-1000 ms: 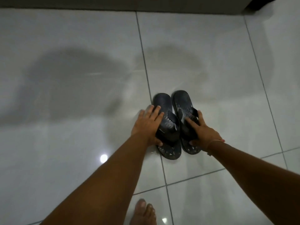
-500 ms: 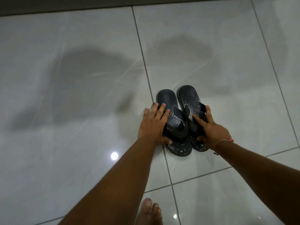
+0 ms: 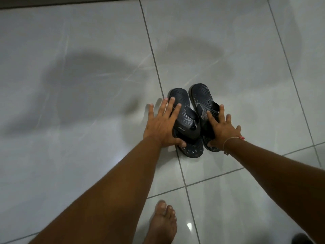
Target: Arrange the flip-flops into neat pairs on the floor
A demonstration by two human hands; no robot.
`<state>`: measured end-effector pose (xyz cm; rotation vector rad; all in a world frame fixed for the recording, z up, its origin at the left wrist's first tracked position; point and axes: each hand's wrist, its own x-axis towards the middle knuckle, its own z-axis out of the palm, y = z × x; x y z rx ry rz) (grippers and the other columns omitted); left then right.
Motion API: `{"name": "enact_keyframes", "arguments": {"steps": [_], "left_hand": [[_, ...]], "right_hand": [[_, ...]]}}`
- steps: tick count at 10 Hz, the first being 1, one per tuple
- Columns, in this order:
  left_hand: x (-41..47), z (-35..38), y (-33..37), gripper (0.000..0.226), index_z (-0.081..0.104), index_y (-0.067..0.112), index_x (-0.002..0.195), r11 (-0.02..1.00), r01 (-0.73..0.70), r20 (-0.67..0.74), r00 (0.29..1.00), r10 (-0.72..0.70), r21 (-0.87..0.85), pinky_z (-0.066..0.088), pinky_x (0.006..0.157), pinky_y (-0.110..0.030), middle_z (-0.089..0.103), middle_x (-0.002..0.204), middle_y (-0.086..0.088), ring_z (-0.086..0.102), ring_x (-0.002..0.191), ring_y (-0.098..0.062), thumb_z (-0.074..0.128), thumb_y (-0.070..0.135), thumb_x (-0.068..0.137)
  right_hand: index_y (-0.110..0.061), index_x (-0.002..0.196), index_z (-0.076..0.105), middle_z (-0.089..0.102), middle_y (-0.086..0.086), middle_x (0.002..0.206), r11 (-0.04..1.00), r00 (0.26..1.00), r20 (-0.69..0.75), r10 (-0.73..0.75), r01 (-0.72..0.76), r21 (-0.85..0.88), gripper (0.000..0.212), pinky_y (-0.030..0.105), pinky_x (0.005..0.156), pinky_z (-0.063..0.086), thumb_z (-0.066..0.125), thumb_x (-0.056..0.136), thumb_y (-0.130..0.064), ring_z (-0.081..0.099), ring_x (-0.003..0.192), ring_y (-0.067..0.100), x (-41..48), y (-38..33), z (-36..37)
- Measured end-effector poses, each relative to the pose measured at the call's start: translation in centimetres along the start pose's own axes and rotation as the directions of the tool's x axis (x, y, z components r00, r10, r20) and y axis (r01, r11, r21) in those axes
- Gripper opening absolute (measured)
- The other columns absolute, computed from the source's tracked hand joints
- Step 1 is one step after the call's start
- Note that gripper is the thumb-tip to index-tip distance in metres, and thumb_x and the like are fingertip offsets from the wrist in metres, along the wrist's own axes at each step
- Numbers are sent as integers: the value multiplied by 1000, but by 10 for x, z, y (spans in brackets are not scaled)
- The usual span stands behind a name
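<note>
Two dark flip-flops lie side by side on the pale tiled floor, touching along their inner edges, with their long axes running near to far and slightly tilted to the left. The left flip-flop sits a little nearer than the right flip-flop, so their far ends are uneven. Both lie just right of a grout line that runs near to far.

The left hand rests on the outer edge of the left one, fingers spread and extended, thumb tucked at its near end. The right hand rests on the right one, fingers spread across the strap and footbed, not curled around it. A thin bracelet circles the right wrist.

The hands cover the middle and near parts of both flip-flops, so the near end of the right one is mostly hidden. A bare foot stands on the near floor, cut off by the lower edge. A dark object at the near right corner is too cropped to identify. Soft shadows fall across the far left tiles, and a dark strip runs along the far edge.
</note>
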<state>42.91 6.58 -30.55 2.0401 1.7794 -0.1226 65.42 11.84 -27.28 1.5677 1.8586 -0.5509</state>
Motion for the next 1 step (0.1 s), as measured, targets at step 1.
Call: {"name": "enact_keyframes", "arguments": {"steps": [1], "left_hand": [[-28, 9, -14, 107, -5, 20, 155, 997, 38, 6, 999, -38, -66, -3, 119, -62, -10, 165, -8, -14, 151, -27, 27, 87, 78]], "right_hand": [[-28, 152, -13, -25, 7, 161, 998, 999, -50, 15, -12, 58, 116, 66, 114, 20, 73, 77, -50, -1, 150, 33, -16, -16, 8]]}}
